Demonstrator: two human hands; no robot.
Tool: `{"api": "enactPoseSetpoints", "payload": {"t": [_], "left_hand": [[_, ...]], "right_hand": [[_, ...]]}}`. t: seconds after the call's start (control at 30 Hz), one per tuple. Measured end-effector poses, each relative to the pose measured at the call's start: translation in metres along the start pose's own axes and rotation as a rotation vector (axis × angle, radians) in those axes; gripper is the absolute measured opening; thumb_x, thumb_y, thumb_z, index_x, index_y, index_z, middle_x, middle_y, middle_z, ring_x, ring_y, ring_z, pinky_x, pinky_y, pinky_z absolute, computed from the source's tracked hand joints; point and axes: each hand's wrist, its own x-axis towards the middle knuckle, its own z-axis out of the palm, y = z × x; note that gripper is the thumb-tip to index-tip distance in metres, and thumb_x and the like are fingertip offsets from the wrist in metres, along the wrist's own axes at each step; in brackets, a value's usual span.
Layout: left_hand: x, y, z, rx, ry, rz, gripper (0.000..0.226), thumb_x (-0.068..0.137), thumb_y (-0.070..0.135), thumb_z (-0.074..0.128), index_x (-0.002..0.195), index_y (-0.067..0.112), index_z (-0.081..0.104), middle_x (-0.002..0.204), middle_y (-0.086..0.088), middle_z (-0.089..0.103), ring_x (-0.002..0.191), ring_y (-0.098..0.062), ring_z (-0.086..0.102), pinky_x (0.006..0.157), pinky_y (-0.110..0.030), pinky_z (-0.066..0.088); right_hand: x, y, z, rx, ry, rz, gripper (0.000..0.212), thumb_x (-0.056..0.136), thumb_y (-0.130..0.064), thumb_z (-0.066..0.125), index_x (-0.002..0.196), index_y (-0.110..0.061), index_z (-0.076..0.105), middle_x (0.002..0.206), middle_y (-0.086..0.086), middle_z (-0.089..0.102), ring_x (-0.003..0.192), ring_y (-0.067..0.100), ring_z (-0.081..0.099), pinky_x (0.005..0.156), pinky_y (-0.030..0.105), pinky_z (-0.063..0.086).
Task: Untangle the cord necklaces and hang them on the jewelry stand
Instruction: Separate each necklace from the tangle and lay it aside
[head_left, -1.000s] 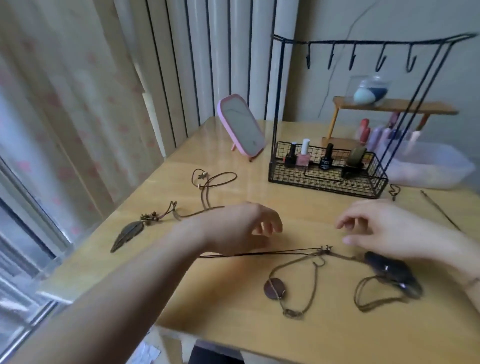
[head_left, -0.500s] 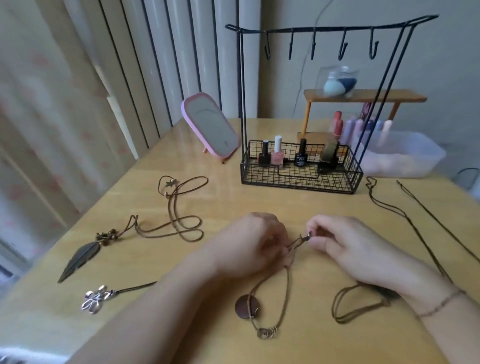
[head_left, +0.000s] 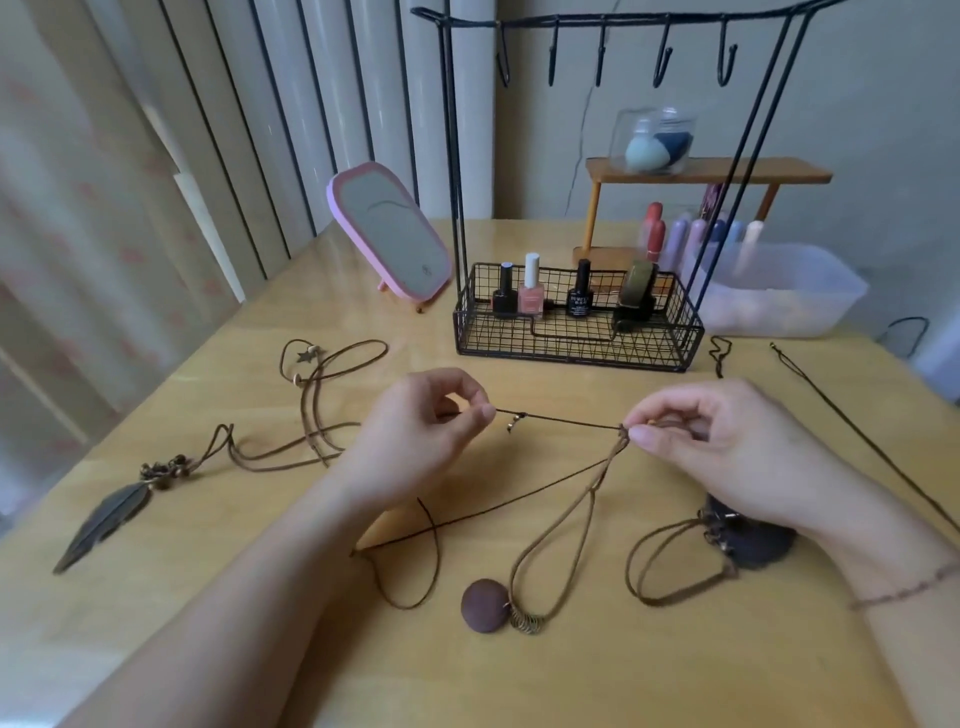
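- A round brown pendant (head_left: 485, 605) lies near the desk's (head_left: 597, 670) front edge, its cord looping upward.
- The left hand (head_left: 415, 441) and right hand (head_left: 727, 447) each pinch a thin dark cord (head_left: 569, 423), stretched taut between them above the desk.
- A feather necklace (head_left: 111, 514) lies toward the left edge.
- The jewelry stand (head_left: 576, 322) sits toward the back edge, hooks bare.

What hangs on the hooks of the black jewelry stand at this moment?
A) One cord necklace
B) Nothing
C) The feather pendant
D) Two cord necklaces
B: all the hooks on the jewelry stand are bare, and the feather pendant lies on the table.
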Motion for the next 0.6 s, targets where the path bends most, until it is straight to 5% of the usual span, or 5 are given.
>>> {"api": "enactPoseSetpoints", "payload": {"t": [0.13,0.23,0.33,0.47,0.6], "left_hand": [[0.004,-0.009,-0.004,0.287,0.203,-0.081,0.014,0.092,0.034,0.064,0.082,0.025,0.063,0.056,0.011,0.053,0.053,-0.005,0.049,0.049,-0.02,0.034],[0.001,-0.006,0.001,0.585,0.259,0.052,0.02,0.093,0.044,0.058,0.103,0.029,0.067,0.095,0.008,0.063,0.097,-0.017,0.056,0.077,-0.028,0.043],[-0.003,0.01,0.02,0.305,0.071,0.286,0.038,0.095,0.046,0.051,0.121,0.023,0.065,0.124,0.009,0.062,0.121,-0.007,0.05,0.101,-0.024,0.038],[-0.007,0.022,0.039,-0.176,-0.35,0.19,0.024,0.098,0.03,0.05,0.102,0.014,0.068,0.089,0.002,0.071,0.082,-0.017,0.064,0.076,-0.026,0.05],[-0.011,0.019,0.033,-0.476,-0.308,0.016,0.023,0.091,0.031,0.056,0.077,0.018,0.07,0.052,0.006,0.038,0.047,-0.012,0.028,0.045,-0.025,0.02]], "right_hand": [[-0.001,0.001,0.003,-0.037,-0.024,0.013,0.011,0.087,-0.03,0.072,0.08,-0.039,0.073,0.085,0.0,0.074,0.08,0.014,0.067,0.075,0.024,0.051],[-0.002,-0.003,0.007,0.03,-0.006,-0.025,0.015,0.088,-0.024,0.071,0.08,-0.036,0.073,0.082,-0.005,0.074,0.077,0.009,0.067,0.074,0.019,0.05],[0.0,-0.006,0.016,0.164,0.01,-0.094,0.013,0.088,-0.02,0.071,0.081,-0.031,0.075,0.082,-0.001,0.073,0.076,0.016,0.067,0.074,0.024,0.052],[0.0,-0.008,0.025,0.215,0.043,-0.144,0.011,0.089,-0.018,0.07,0.085,-0.028,0.073,0.076,0.006,0.07,0.07,0.022,0.066,0.067,0.031,0.052],[-0.004,-0.014,0.018,0.137,0.103,-0.131,0.008,0.08,-0.029,0.077,0.077,-0.028,0.07,0.059,0.0,0.057,0.051,0.005,0.048,0.052,0.016,0.04]]}}
